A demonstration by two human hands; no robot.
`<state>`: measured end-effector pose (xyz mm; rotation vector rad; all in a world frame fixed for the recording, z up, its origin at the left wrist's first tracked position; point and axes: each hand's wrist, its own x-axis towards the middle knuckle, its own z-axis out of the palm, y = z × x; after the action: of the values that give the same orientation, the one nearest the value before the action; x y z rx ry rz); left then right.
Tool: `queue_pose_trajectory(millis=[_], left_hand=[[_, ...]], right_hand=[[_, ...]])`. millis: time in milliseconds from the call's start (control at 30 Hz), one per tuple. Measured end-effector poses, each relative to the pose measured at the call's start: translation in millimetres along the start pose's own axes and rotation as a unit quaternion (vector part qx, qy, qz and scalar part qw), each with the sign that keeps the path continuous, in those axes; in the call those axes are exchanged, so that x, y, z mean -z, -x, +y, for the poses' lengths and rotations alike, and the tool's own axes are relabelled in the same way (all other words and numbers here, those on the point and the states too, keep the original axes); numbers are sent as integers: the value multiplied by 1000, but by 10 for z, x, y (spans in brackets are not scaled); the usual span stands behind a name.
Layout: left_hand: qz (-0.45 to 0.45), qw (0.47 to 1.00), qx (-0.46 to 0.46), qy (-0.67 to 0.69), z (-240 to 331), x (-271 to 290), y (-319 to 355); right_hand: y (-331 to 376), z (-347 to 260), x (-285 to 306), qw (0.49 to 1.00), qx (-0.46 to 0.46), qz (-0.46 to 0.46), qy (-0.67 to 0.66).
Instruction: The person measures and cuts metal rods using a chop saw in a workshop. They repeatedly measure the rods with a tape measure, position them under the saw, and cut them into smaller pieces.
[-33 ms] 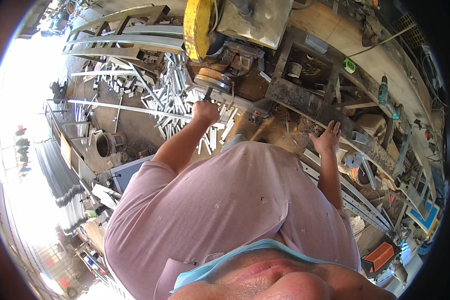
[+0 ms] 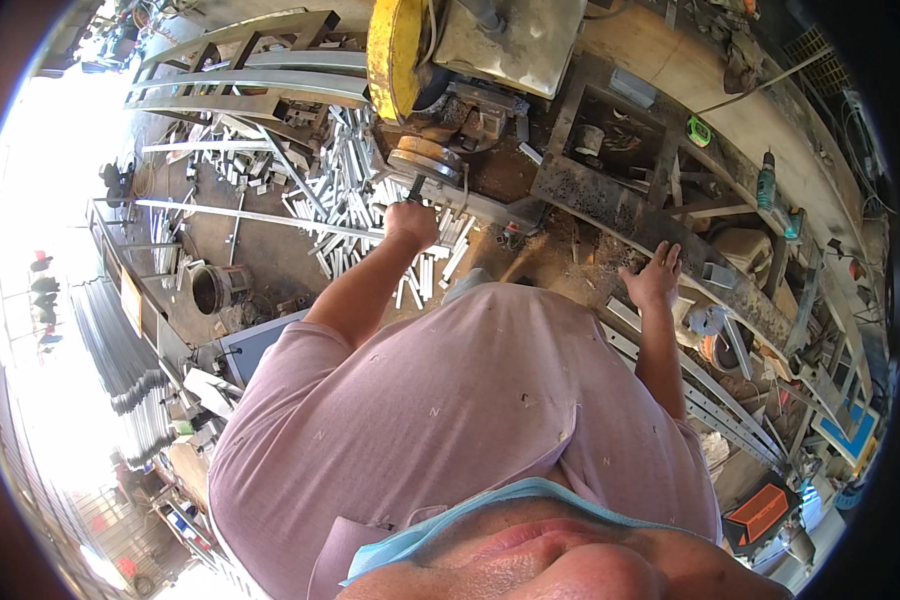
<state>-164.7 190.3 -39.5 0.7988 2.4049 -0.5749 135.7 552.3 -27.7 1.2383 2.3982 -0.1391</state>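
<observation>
at the left, a bucket (image 2: 236,283) is resting on the floor, its mouth facing left. to its right, a long metal bar (image 2: 260,220) is running toward the left hand (image 2: 412,222), and cut metal pieces (image 2: 350,200) are lying in a loose heap. the left hand is gripping a dark handle (image 2: 416,187), its fingers curling around it. the handle is extending from this hand toward the round wheel (image 2: 425,160), below the yellow guard (image 2: 394,60). the right hand (image 2: 654,285) is spreading its fingers at the near edge of the steel frame (image 2: 610,210); firm contact cannot be confirmed. farther right, a green tape measure (image 2: 699,131) and a green drill (image 2: 766,185) are lying beyond that hand.
</observation>
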Motion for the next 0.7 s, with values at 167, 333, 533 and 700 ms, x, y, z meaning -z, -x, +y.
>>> queue_pose_trajectory(millis=[167, 333, 533, 700], left_hand=[[0, 1000, -3, -2, -2, 1, 2], [-4, 1000, -2, -1, 1, 11, 8], [-4, 1000, -6, -7, -1, 10, 7], [-1, 1000, -7, -6, -1, -3, -3]], right_hand=[[0, 10, 2, 1000, 3, 0, -1], [13, 2, 22, 1000, 3, -2, -4], [19, 3, 23, 1000, 1, -3, -11], [19, 10, 21, 1000, 2, -5, -11]])
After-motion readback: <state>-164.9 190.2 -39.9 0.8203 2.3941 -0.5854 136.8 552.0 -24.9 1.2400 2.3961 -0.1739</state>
